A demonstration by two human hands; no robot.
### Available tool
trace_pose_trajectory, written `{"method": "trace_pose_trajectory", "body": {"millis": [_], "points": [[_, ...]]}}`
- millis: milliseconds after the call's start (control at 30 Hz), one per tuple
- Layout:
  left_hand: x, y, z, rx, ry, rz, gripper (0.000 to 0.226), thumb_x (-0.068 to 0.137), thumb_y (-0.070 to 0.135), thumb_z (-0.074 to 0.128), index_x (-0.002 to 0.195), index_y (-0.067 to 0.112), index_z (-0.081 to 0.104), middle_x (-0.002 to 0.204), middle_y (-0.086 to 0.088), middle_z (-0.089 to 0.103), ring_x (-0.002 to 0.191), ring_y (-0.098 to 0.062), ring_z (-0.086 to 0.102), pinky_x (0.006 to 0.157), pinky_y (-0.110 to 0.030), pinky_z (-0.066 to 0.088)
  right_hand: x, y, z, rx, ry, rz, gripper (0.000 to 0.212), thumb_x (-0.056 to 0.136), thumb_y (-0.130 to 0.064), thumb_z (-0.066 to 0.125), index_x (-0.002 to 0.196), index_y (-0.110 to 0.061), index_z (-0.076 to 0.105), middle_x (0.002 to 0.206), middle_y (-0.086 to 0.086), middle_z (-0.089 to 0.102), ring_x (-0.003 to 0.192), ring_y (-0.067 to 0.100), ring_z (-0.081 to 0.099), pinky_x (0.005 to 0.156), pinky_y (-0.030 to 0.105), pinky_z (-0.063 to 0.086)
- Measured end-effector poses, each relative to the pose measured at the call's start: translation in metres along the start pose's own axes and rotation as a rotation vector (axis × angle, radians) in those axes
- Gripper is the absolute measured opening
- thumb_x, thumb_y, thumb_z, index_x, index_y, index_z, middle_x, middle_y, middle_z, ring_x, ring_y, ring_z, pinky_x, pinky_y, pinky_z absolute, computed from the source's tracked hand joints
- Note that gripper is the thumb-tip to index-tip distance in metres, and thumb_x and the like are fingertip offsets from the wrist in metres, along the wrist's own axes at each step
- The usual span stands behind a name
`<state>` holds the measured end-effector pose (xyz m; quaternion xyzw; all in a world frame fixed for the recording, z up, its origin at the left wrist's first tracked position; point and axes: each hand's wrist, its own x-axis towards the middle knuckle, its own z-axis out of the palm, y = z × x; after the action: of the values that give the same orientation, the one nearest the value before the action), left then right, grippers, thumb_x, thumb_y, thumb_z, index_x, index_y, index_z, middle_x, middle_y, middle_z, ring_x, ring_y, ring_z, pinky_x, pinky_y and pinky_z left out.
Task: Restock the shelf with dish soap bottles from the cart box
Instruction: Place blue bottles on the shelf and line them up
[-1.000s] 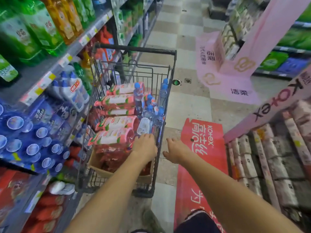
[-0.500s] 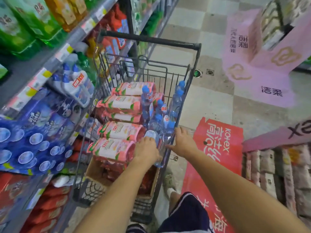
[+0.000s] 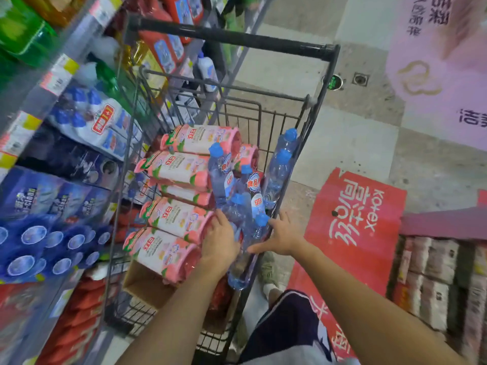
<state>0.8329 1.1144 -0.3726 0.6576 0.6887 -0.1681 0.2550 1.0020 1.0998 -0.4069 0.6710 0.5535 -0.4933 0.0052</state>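
A wire shopping cart (image 3: 232, 36) stands beside the shelf (image 3: 56, 75) on the left. A cardboard box (image 3: 147, 285) in it holds several pink dish soap bottles (image 3: 179, 217) lying on their sides. Several clear bottles with blue caps (image 3: 279, 167) stand along the cart's right side. My left hand (image 3: 218, 243) is curled around the nearest clear bottle (image 3: 243, 227) from the left, next to the pink bottles' ends. My right hand (image 3: 280, 234) lies against the same bottle from the right, fingers spread. The bottle's lower part reaches down past my hands.
The left shelf carries blue refill packs (image 3: 50, 241), white bottles (image 3: 97, 122) and green bottles (image 3: 23, 35). A red floor sign (image 3: 355, 214) lies right of the cart. A pink display (image 3: 437, 75) and stacked packs (image 3: 434, 280) stand further right.
My view has moved closer over the cart. My right hand came from outside the cart rim onto the clear bottles, and my left hand slid to their left side.
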Motion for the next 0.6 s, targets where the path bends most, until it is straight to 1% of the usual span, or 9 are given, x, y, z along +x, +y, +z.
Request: {"method": "trace_pose_trajectory", "body": {"millis": [100,167,233,267,367,433,500,533,600], "points": [[0.010,-0.001,-0.005,-0.125,-0.038,-0.068,0.095,0.081,0.030,0.075,0.147,0.001,0.014,0.137,-0.019,0.048,0.125,-0.034,0.051,0.096,-0.038,0.043,-0.004,0.003,0.006,0.050,0.052,-0.041,0.140,0.019,-0.107,0.042,0.145,-0.045,0.046,0.162,0.023,0.012,0.152,0.038,0.004,0.120,0.054,0.021],[0.013,-0.003,-0.008,-0.196,-0.054,-0.090,0.094,0.076,0.025,0.079,0.145,0.007,0.017,0.129,-0.017,0.055,0.115,-0.035,0.059,0.086,-0.040,0.047,-0.011,0.004,0.009,0.066,0.095,-0.059,0.136,0.024,-0.106,0.043,0.143,-0.039,0.052,0.162,0.022,0.013,0.152,0.039,0.008,0.121,0.052,0.021],[0.012,-0.006,-0.010,-0.308,-0.092,-0.072,0.100,0.072,0.022,0.081,0.147,0.016,0.014,0.123,-0.011,0.060,0.105,-0.033,0.063,0.079,-0.038,0.050,-0.020,0.006,0.018,0.033,0.126,-0.085,0.127,0.035,-0.103,0.048,0.142,-0.035,0.053,0.159,0.019,0.023,0.150,0.036,0.017,0.120,0.049,0.026],[0.009,-0.009,-0.012,-0.367,-0.120,-0.048,0.105,0.070,0.020,0.082,0.148,0.020,0.012,0.125,-0.008,0.060,0.105,-0.032,0.063,0.080,-0.038,0.051,-0.024,0.007,0.023,0.012,0.148,-0.104,0.123,0.039,-0.102,0.051,0.142,-0.034,0.052,0.155,0.017,0.030,0.147,0.033,0.023,0.118,0.048,0.030],[0.000,-0.015,-0.017,-0.463,-0.167,0.057,0.112,0.068,0.014,0.082,0.152,0.024,0.010,0.129,-0.006,0.055,0.107,-0.030,0.060,0.077,-0.032,0.046,-0.033,0.006,0.029,-0.008,0.276,-0.145,0.108,0.047,-0.093,0.061,0.133,-0.027,0.059,0.128,0.009,0.048,0.123,0.028,0.042,0.104,0.042,0.043],[-0.011,-0.015,-0.022,-0.525,-0.157,0.134,0.100,0.070,0.015,0.081,0.149,0.026,0.021,0.128,0.001,0.053,0.111,-0.023,0.057,0.082,-0.030,0.045,-0.037,0.005,0.026,-0.034,0.358,-0.166,0.104,0.048,-0.093,0.059,0.125,-0.024,0.063,0.115,0.004,0.050,0.110,0.026,0.046,0.095,0.038,0.046],[-0.021,-0.016,-0.022,-0.637,-0.141,0.149,0.082,0.072,0.016,0.081,0.138,0.030,0.034,0.124,0.012,0.050,0.114,-0.011,0.052,0.088,-0.025,0.043,-0.038,0.003,0.028,-0.046,0.398,-0.200,0.101,0.049,-0.092,0.059,0.121,-0.021,0.065,0.106,0.001,0.049,0.101,0.025,0.047,0.087,0.038,0.048],[-0.025,-0.018,-0.020,-0.658,-0.136,0.139,0.075,0.072,0.017,0.080,0.132,0.033,0.037,0.120,0.016,0.051,0.113,-0.008,0.053,0.087,-0.024,0.044,-0.039,0.002,0.030,-0.046,0.406,-0.226,0.098,0.051,-0.090,0.061,0.119,-0.020,0.065,0.102,0.000,0.049,0.098,0.024,0.048,0.083,0.037,0.048],[-0.029,-0.024,-0.017,-0.639,-0.116,0.135,0.068,0.073,0.021,0.077,0.127,0.036,0.039,0.113,0.019,0.053,0.108,-0.009,0.057,0.083,-0.026,0.047,-0.044,0.000,0.037,0.029,0.340,-0.229,0.089,0.054,-0.078,0.074,0.118,-0.018,0.062,0.103,-0.002,0.050,0.097,0.021,0.050,0.081,0.037,0.048]]}}
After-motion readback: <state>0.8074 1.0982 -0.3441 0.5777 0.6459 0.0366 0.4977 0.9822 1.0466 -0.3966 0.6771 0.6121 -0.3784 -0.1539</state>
